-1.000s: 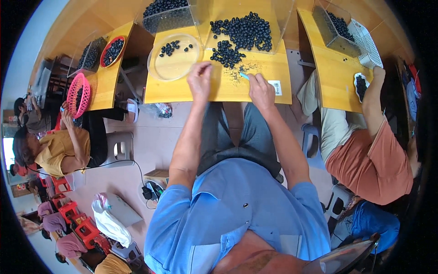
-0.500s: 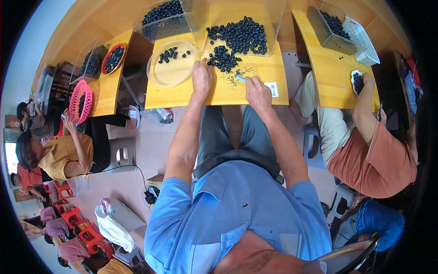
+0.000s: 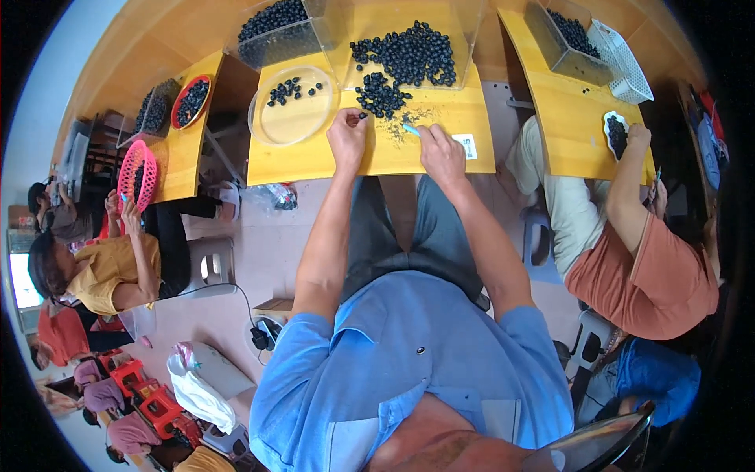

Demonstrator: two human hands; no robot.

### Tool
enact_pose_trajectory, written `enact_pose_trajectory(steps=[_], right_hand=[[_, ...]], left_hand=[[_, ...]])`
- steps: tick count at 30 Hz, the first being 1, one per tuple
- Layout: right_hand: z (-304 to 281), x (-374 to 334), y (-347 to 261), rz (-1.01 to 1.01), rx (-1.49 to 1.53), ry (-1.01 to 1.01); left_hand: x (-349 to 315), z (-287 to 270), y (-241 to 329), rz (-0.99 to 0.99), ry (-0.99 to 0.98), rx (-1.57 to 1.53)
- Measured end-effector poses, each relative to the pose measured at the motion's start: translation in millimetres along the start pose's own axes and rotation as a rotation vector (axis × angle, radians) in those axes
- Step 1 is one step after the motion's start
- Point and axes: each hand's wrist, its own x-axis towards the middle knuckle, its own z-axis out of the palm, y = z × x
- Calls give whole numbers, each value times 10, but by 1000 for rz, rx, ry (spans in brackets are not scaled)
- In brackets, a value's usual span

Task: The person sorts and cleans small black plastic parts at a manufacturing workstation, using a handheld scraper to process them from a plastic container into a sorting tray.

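Observation:
My left hand [image 3: 347, 140] is closed, pinching one small dark round piece [image 3: 362, 116], berry- or bead-like, between thumb and fingertips. My right hand [image 3: 442, 153] grips a slim tool with a light-blue end [image 3: 410, 129], its tip pointing at the left hand; its kind does not show. Just beyond my fingers lies a small heap of the same dark round pieces [image 3: 381, 97], with brown crumbs [image 3: 399, 126] scattered beside it. The larger pile [image 3: 413, 55] sits further back in a clear tray. A shallow clear round dish [image 3: 292, 132] with several pieces stands left of my left hand.
A clear bin [image 3: 271, 51] of dark pieces stands at the table's back left. A white printed card [image 3: 465, 145] lies right of my right hand. People work at side tables with a pink basket [image 3: 128, 169], a red bowl [image 3: 206, 89] and a white dish [image 3: 609, 148].
My left hand has drawn slightly back from the small heap, and a dark round piece now shows in its fingertips. The right hand, with the tool, has shifted slightly left.

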Motion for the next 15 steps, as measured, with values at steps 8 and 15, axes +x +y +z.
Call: enact_pose_trajectory(steps=[8,15], right_hand=[[11,6,-20,-1,-12,1],[16,-15,4,-9,-28,-7]], left_hand=[[-211,235,-54,-40,-121,-288],[-316,238,31,91,-173,-177]])
